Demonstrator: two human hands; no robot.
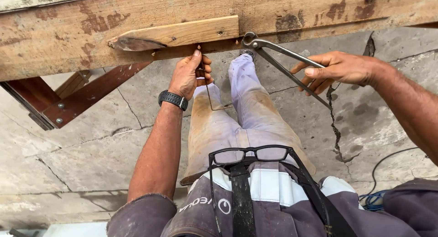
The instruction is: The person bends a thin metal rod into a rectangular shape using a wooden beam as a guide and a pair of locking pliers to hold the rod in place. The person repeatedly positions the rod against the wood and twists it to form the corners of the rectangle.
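Ahead of me the long timber beam (137, 41) runs across the whole top of the view and closes off anything beyond it. A lighter wooden strip (182, 33) sits on its face, just above my left hand (187, 77), so that grip has no room upward. The thin bent wire (210, 98) hangs beside it over my legs (237, 114). My right hand (340, 68) has the pincers (278, 59) slanting between the beam's lower edge and itself, barring the gap between the hands. Lower left, the red-brown brace (86, 98) crowds in; right of my right hand, over the cracked concrete floor (378, 123), is open room.
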